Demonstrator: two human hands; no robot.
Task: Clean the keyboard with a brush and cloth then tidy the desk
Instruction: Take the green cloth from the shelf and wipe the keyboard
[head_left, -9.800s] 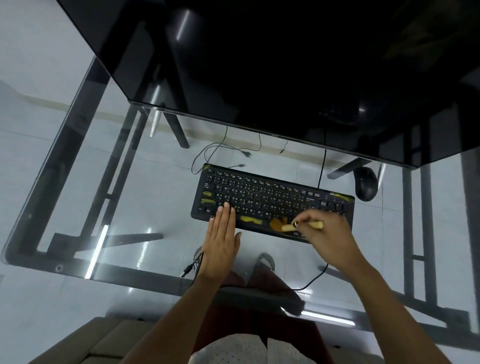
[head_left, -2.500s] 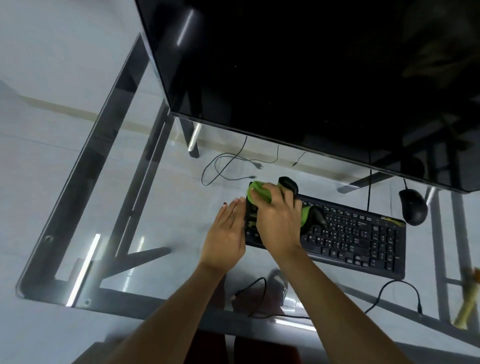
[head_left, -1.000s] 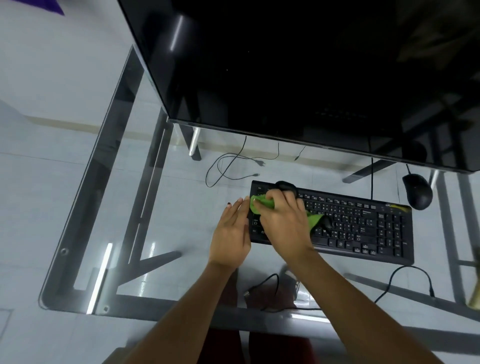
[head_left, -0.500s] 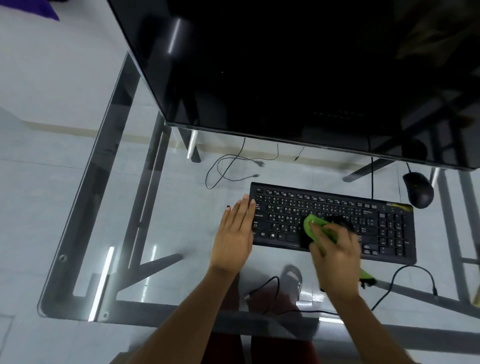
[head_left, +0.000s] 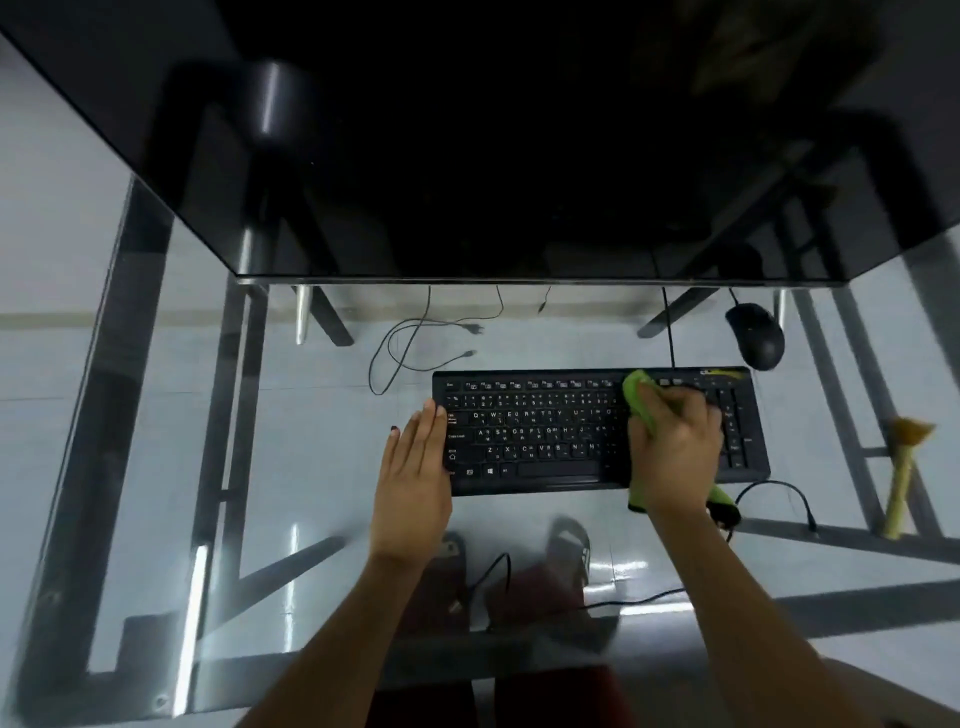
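A black keyboard lies on the glass desk. My right hand presses a green cloth onto the keyboard's right part, near the number pad; the cloth's ends stick out above the fingers and below the wrist. My left hand lies flat, fingers together, against the keyboard's left edge and holds nothing. A brush with a pale handle and yellowish bristles lies on the desk to the far right, apart from both hands.
A large dark monitor fills the back of the desk. A black mouse sits right of the keyboard's far corner. Cables run on the floor under the glass, and the keyboard cable loops at front right. My feet in sandals show below.
My right hand has slid the green cloth rightward along the keyboard, from the left end to the number pad side. The left hand stayed at the left edge. The brush was put down earlier.
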